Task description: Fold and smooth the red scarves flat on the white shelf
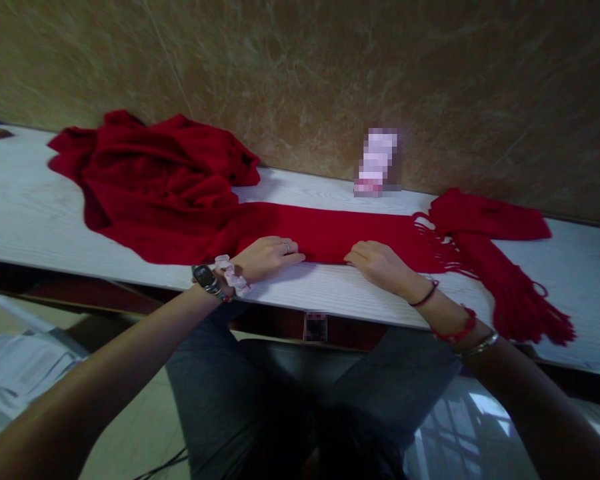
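A red fringed scarf [330,230] runs along the white wood-grain tabletop, its middle stretch flat and its fringe spread toward the right. My left hand [267,259] is closed at the near edge of this flat stretch, thumb pointing right. Farther right along the same edge, my right hand [377,267] has its fingers curled together on the fabric. The fingertips of both hands are partly hidden. On the left the red cloth rises into a loose, crumpled heap [155,180]. Beyond the fringe lies a second red scarf [485,233], folded over, its tassels hanging toward the near edge.
A marbled brown wall [280,80] borders the table's far side. Against it stands a blurred pinkish object [377,160]. White papers [25,373] sit low at the left. My legs are under the narrow tabletop [25,200].
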`<action>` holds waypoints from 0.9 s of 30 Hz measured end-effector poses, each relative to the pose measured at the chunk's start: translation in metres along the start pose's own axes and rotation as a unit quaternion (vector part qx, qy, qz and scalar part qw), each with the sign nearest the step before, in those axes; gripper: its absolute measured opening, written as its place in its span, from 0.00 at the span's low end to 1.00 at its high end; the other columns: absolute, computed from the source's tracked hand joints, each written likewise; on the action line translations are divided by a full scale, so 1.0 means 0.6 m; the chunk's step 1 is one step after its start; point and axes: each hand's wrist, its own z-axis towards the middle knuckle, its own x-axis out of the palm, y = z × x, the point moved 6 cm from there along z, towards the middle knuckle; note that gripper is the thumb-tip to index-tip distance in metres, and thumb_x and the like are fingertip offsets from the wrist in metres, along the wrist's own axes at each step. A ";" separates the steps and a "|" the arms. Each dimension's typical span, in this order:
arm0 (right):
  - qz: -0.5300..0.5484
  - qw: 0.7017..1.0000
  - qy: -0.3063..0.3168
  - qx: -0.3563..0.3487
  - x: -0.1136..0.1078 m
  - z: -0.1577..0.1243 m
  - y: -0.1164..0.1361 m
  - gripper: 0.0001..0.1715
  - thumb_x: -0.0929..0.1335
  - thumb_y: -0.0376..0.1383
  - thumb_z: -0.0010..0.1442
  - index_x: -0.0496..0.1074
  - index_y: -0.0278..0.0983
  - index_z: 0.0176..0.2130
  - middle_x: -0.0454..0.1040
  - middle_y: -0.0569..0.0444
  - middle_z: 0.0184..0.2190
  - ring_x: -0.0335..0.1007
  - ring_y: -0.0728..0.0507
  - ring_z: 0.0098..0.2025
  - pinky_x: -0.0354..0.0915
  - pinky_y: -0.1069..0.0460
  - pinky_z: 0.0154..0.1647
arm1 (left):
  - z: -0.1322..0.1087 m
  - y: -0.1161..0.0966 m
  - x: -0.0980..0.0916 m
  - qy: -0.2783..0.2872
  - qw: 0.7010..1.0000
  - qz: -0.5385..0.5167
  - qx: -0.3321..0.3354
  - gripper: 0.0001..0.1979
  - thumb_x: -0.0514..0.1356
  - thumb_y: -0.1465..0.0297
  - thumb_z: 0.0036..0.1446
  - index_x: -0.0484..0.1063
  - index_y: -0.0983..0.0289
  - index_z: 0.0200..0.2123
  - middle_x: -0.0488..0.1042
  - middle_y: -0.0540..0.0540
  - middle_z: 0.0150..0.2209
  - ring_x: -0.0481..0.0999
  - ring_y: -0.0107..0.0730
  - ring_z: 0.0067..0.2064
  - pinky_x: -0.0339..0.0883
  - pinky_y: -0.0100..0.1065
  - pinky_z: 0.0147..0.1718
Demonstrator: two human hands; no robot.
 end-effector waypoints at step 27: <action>0.019 0.999 -0.013 0.035 -0.001 0.018 0.009 0.17 0.58 0.32 0.64 0.73 0.32 0.32 0.72 0.48 0.28 0.61 0.45 0.31 0.53 0.50 0.33 | 0.033 -0.010 0.014 0.013 1.000 0.028 0.005 0.11 0.50 0.74 0.62 0.71 0.64 0.40 0.74 0.55 0.33 0.71 0.28 0.33 0.62 0.30 0.31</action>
